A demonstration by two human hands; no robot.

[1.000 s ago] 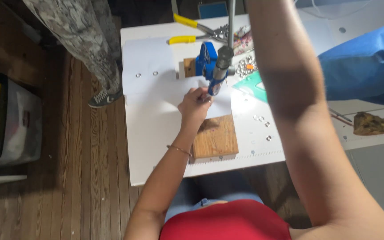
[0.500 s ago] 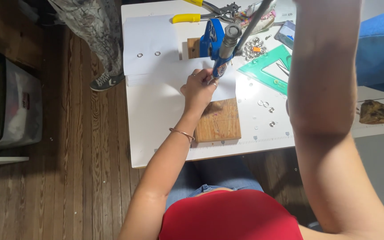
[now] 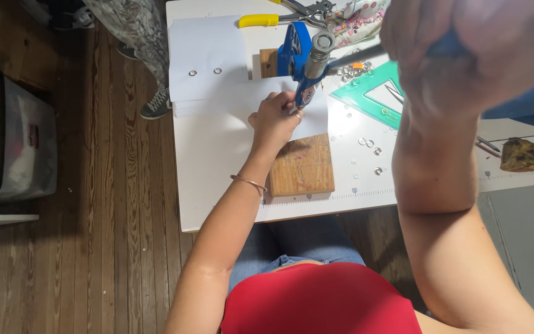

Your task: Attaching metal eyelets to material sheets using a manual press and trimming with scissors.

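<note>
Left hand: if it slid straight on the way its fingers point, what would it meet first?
The left hand points up and right across the white sheet; its fingertips are already at the foot of the blue press, so it would probably meet that first. Depth is unclear.

Changes logged against the earlier pictures: my right hand (image 3: 474, 52), previously out of sight above the frame with only the forearm showing, now appears at the top right, blurred, fist closed round the lever handle of the blue hand press (image 3: 301, 59). The lever, earlier near upright, now slants right towards that fist. My left hand (image 3: 274, 119) sits a little further left and higher on the white paper (image 3: 217, 133), fingertips at the press base. The view itself has shifted: the wooden block (image 3: 303, 166) and table edge (image 3: 183, 185) sit nearer frame centre.
</note>
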